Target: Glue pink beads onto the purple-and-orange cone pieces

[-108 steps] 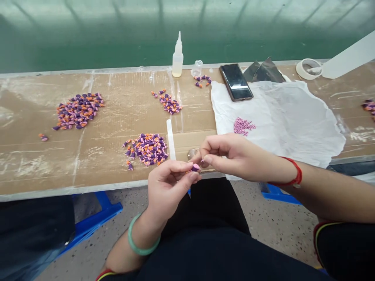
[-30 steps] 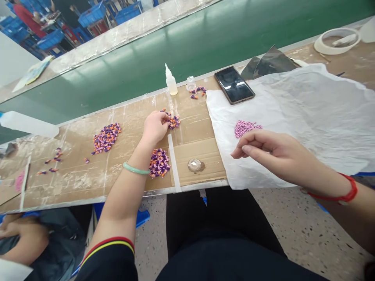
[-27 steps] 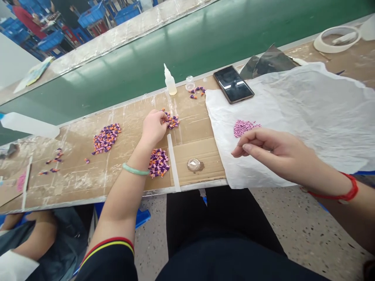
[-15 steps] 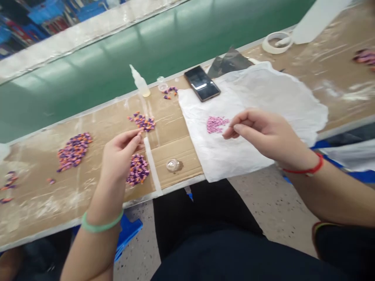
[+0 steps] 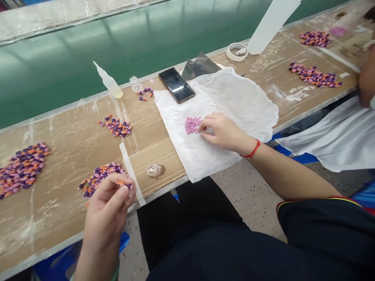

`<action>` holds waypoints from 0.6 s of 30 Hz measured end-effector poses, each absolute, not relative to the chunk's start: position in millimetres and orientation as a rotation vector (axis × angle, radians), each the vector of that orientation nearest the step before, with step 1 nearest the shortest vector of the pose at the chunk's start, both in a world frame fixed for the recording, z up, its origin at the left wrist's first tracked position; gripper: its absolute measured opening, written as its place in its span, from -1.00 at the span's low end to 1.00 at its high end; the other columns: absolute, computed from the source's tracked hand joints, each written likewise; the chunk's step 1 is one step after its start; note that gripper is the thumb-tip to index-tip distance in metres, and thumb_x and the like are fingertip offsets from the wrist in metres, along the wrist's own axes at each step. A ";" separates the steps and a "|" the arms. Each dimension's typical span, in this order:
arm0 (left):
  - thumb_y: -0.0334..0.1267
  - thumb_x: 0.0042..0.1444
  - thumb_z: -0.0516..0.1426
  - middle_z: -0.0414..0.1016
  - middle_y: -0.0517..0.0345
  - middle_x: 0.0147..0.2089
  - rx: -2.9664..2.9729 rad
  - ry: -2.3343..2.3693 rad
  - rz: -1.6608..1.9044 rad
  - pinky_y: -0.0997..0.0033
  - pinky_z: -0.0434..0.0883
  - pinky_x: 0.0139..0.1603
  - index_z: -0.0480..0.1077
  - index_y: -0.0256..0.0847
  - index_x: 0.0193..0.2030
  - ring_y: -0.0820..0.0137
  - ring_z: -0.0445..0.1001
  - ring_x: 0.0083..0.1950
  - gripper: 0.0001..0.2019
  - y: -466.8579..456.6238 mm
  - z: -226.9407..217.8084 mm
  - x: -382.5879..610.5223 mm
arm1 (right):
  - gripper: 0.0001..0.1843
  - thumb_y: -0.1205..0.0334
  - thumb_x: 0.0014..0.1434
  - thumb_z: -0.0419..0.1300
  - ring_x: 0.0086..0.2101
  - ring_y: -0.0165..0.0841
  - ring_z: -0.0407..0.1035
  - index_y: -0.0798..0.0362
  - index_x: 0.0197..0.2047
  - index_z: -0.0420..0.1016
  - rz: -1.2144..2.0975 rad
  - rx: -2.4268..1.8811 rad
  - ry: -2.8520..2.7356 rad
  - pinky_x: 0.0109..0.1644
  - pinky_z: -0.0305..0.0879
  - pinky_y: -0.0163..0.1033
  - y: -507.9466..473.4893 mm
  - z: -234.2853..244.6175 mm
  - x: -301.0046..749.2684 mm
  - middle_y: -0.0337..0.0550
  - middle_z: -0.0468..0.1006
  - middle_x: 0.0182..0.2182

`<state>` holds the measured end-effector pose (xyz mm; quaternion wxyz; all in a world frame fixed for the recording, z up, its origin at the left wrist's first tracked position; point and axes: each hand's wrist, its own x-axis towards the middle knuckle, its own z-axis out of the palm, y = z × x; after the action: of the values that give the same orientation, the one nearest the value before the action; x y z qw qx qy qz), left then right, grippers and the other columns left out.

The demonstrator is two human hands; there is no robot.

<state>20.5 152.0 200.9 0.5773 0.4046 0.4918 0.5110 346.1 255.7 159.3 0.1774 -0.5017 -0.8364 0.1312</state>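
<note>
A small purple-and-orange piece (image 5: pixel 125 185) is pinched between thumb and fingertips of the left hand (image 5: pixel 107 207), low in the left of the frame, just over the near edge of the tabletop (image 5: pixel 58 164). A second ago this hand was stretched out to the small heap of like pieces (image 5: pixel 117 127) higher in the frame. It is now drawn back, its grip closed narrowly on the one piece. The right hand (image 5: pixel 224 130), held in the air before, is now lowered onto the white paper (image 5: pixel 243 97) at the centre, fingertips touching the heap of tiny pink beads (image 5: pixel 192 125). Its grip is narrow, and whether a bead is held cannot be told. Judged from this, the piece is already picked and a bead is being picked.

Just above the left hand a nearer pile (image 5: pixel 99 180) is seen, with a white strip (image 5: pixel 131 173) and a clear dish (image 5: pixel 154 170) to its right. A phone (image 5: pixel 176 84) and a squeeze bottle (image 5: pixel 109 81) are set further up. Another person's white garment (image 5: pixel 331 132) is seen at the right edge.
</note>
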 end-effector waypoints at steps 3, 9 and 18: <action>-0.16 0.08 0.36 0.36 0.25 -0.55 0.967 1.040 1.074 0.64 0.23 -0.60 0.51 -0.14 -0.34 0.57 0.28 -0.59 -0.84 145.5 194.3 20.3 | -0.93 0.36 0.19 0.16 -0.22 -0.16 0.30 0.07 -0.33 0.46 0.363 -1.441 -2.371 -0.06 0.25 -0.05 255.5 159.5 344.3 0.00 0.52 -0.30; -0.17 0.12 0.35 0.41 0.25 -0.50 0.939 1.028 1.016 0.64 0.27 -0.56 0.42 -0.17 -0.37 0.57 0.30 -0.57 -0.78 134.2 189.0 29.9 | -0.94 0.39 0.15 0.18 -0.24 -0.20 0.32 0.08 -0.35 0.46 0.393 -1.467 -2.350 -0.07 0.23 -0.10 256.0 158.5 346.2 -0.06 0.52 -0.33; -0.19 0.21 0.29 0.49 0.22 -0.46 1.095 1.040 0.999 0.65 0.32 -0.53 0.50 -0.15 -0.30 0.57 0.38 -0.53 -0.88 126.1 177.6 29.6 | -0.90 0.36 0.18 0.13 -0.26 -0.22 0.31 0.09 -0.37 0.42 0.360 -1.443 -2.391 -0.11 0.20 -0.13 261.6 151.2 347.6 -0.07 0.49 -0.39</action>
<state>29.6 126.1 177.6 0.6175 0.4759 0.4517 0.4338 347.6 261.6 151.2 0.1622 -0.5057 -0.8379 0.1262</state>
